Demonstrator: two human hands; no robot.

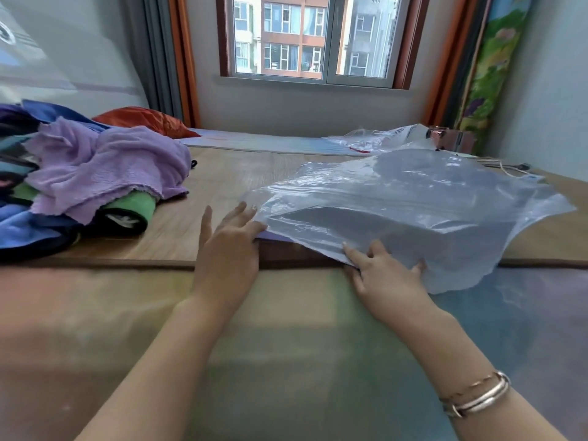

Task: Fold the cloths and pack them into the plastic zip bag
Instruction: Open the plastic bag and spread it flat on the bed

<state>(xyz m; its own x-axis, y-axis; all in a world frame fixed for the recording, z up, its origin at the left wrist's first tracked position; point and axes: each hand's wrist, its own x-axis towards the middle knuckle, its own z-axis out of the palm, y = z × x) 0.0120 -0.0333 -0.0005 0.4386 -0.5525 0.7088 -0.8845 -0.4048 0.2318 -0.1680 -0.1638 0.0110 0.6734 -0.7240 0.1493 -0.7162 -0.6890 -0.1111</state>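
Translucent plastic dominates the head view: the plastic zip bag lies on the woven mat, right of centre, its long axis running left to right and its near edge lifted over the mat's brown border. A pale folded cloth appears to show as a thin lilac edge under the bag's near-left corner, though the film blurs it and whether it is inside the bag cannot be told. The left hand rests at that corner, fingers fairly straight and spread, touching the bag edge and clasping nothing. The right hand sits at the near edge just right of it, fingers curled and pinching the plastic film. Both hands thus meet the bag on its near side, the bag's bulk extending far and right from them. The unfolded cloths lie well apart at far left: a purple cloth heaped over a green cloth and a blue cloth. The left hand is the nearer to that pile, so the coming reach for a cloth would probably fall to it. A second plastic bag lies far right, below the window
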